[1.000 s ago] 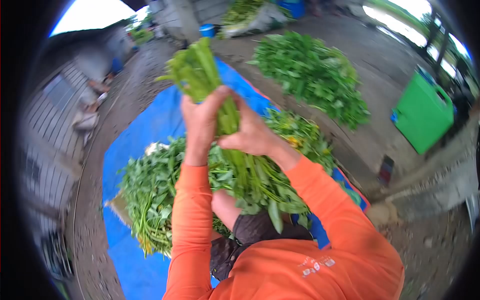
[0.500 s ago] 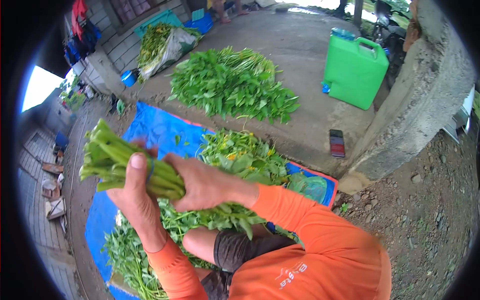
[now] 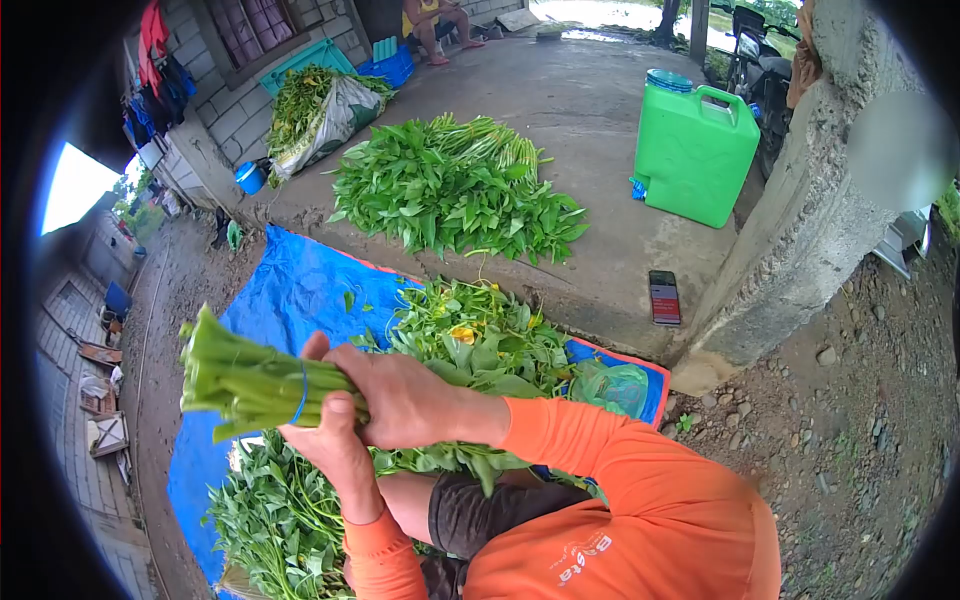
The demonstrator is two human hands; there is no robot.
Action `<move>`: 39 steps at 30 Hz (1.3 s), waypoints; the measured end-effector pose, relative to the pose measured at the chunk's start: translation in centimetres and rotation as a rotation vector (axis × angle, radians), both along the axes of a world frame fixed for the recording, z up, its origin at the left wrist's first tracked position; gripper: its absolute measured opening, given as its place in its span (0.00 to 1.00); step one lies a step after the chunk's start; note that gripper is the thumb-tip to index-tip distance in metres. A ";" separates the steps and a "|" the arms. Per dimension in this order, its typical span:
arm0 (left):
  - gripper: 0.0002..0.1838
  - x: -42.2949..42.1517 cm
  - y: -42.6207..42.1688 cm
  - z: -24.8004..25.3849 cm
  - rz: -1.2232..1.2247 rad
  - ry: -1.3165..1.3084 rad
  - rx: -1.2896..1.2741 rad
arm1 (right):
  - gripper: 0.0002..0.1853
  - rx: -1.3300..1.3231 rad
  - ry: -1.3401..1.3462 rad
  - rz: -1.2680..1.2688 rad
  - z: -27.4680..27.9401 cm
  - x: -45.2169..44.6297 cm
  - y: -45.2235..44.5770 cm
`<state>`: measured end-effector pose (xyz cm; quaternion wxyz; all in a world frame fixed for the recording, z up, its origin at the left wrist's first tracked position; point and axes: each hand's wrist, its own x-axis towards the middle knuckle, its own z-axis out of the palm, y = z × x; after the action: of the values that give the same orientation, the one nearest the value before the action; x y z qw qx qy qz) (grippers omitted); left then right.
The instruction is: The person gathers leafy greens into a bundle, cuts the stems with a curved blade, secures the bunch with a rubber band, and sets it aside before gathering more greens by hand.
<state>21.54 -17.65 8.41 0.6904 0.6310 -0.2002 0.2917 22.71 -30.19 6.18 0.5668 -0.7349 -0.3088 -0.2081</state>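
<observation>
A bundle of green leafy-vegetable stems (image 3: 245, 385) points left, cut ends outward, with a blue rubber band (image 3: 303, 392) around it. My right hand (image 3: 410, 400) is wrapped round the stems behind the band. Below it, my left hand (image 3: 335, 445) grips the bundle near the band, thumb up against the stems. Leaves from the bundle hang under my right forearm. Loose leafy greens (image 3: 275, 520) lie by my knee, and more greens with yellow flowers (image 3: 480, 330) are just beyond my hands, on the blue tarp (image 3: 300, 275).
A large pile of greens (image 3: 450, 190) lies on the concrete floor. A green jerrycan (image 3: 695, 150) and a phone (image 3: 664, 297) are near the rough concrete post (image 3: 800, 220). A filled sack (image 3: 335, 115) and a blue bucket (image 3: 250, 178) stand by the wall. A person (image 3: 437, 25) sits at the back.
My left hand has slid back along the stems toward my right hand, uncovering the blue band. The bundle has dropped slightly. The camera view has shifted a little.
</observation>
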 end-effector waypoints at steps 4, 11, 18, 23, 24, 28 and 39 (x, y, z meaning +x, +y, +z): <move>0.60 -0.4 0.5 1.3 0.065 0.001 0.091 | 0.36 -0.032 0.031 -0.045 -0.7 -0.3 1.3; 0.44 0.2 3.1 4.3 -0.312 0.189 -0.037 | 0.41 0.088 0.238 0.352 2.0 -0.7 -0.4; 0.31 -0.7 2.2 3.3 -0.240 0.023 -0.038 | 0.42 0.347 0.568 0.834 1.2 4.0 -3.2; 0.22 0.3 3.2 0.8 -0.109 -0.144 0.128 | 0.41 0.405 0.631 0.995 -0.3 4.1 -3.1; 0.20 0.2 3.5 1.1 -0.085 -0.165 0.173 | 0.40 0.444 0.617 1.028 -0.3 4.0 -2.7; 0.18 -1.0 3.6 1.7 0.017 -0.161 0.212 | 0.41 0.469 0.650 1.175 0.2 3.1 -2.5; 0.10 -1.7 5.7 3.5 -0.035 -0.099 0.343 | 0.44 0.574 0.819 1.517 -1.7 1.7 -1.3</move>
<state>19.88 -11.96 11.93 0.5670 0.7208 -0.2916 0.2719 24.37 -31.45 4.48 0.7784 -0.1813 -0.4205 0.4293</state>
